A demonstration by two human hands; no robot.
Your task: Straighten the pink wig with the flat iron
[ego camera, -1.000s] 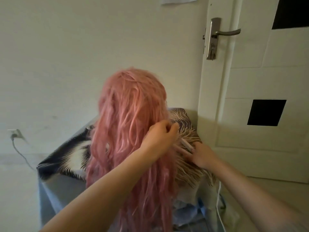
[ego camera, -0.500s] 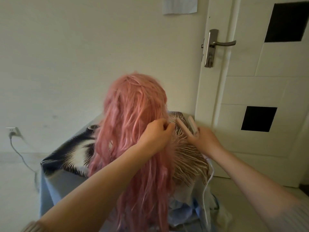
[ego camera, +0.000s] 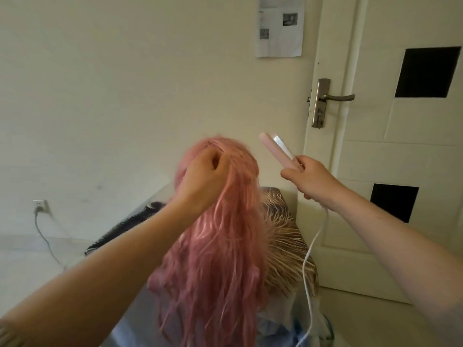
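While the left hand (ego camera: 203, 176) pinches soft, light wig (ego camera: 220, 246) strands near the crown, the right hand (ego camera: 308, 179) grips the iron (ego camera: 278, 151), best clamped close to the roots.

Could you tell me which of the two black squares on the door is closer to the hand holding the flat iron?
The lower black square, below the handle's height, is closer to the right hand holding the flat iron; the upper black square sits higher.

Pink wig (ego camera: 225, 246), long strands, lighter streaks. Flat iron (ego camera: 278, 151) pale pink with silvery-white plate, white cord (ego camera: 310, 259). Throw (ego camera: 288, 236) under wig: brown with cream spiky streaks, black-and-white at left. Door (ego camera: 413, 156) cream with black square panels, silver handle (ego camera: 335, 97). Wall (ego camera: 125, 83) off-white.
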